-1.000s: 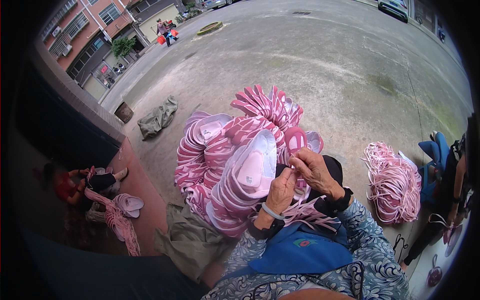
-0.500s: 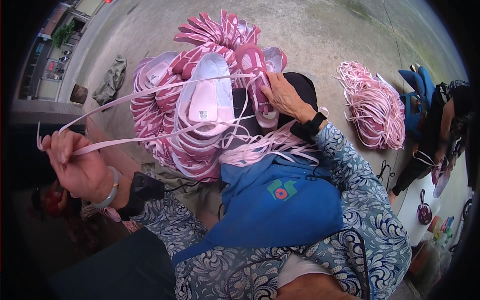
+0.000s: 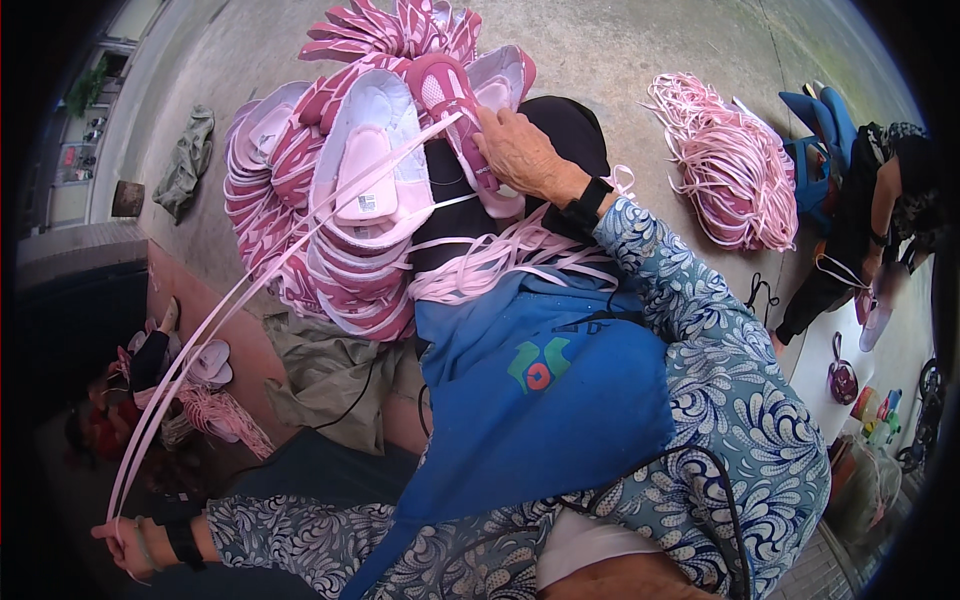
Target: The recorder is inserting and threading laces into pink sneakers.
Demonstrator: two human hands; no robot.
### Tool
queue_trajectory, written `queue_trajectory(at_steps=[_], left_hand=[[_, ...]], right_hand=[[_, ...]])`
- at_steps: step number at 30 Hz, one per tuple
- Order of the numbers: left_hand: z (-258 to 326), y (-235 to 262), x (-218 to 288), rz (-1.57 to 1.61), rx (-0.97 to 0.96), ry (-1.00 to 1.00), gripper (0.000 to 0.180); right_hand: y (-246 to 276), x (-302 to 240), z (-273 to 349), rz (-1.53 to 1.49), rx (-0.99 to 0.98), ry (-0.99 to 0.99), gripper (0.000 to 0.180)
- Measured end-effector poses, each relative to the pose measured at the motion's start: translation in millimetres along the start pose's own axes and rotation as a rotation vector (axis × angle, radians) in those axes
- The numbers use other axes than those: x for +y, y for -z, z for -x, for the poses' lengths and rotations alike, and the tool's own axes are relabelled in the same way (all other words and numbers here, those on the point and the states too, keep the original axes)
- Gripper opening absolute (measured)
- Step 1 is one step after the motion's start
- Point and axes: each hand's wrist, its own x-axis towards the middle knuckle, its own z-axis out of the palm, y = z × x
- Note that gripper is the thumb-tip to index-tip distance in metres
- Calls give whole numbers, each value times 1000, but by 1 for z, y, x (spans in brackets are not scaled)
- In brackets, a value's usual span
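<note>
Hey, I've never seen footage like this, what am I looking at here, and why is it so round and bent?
This is one view, from a wide fisheye camera worn on a person's head, looking down at their own hands; that lens bends the edges. There is no machine. The left hand, stretched far out low on the left, pinches the end of a long pink lace drawn taut. The right hand rests on a pink shoe atop a big pile of pink shoe uppers. A blue apron covers the lap. A heap of pink laces lies on the concrete ground. Another person stands at right.
</note>
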Motion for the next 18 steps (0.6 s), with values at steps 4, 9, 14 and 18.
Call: queue_trajectory(at_steps=[4, 9, 14, 18], left_hand=[[24, -7, -42, -144, -92, -61, 20], [150, -72, -133, -275, -351, 223, 19], [327, -141, -262, -346, -720, 709, 20], [367, -157, -279, -575, -782, 653, 14]], right_hand=[[2, 7, 0, -15, 12, -39, 29], [34, -4, -15, -162, 309, 114, 26], [120, -46, -13, -743, 245, 41, 16], [136, -68, -2, -562, 288, 243, 18]])
